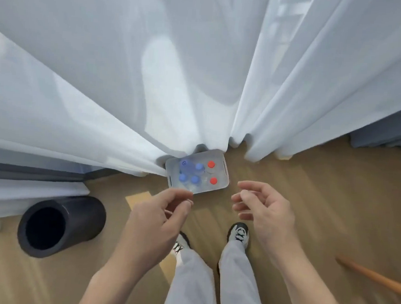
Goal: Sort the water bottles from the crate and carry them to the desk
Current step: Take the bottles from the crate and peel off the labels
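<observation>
A white crate (223, 177) stands on the wooden floor at the foot of the curtain. Upright water bottles fill it: several with blue caps (194, 179) on its left side and two with red caps (213, 181) on its right. My left hand (159, 217) hovers near the crate's front left corner, fingers loosely curled and holding nothing. On the other side, my right hand (265, 211) hangs in front of the crate's right end, fingers apart and empty. Neither hand touches the crate.
White sheer curtains (152, 77) hang over the upper view and drape against the crate's back. A black cylindrical bin (59, 225) stands on the floor at the left. An orange pole (375, 278) crosses the lower right. My feet stand just behind the crate.
</observation>
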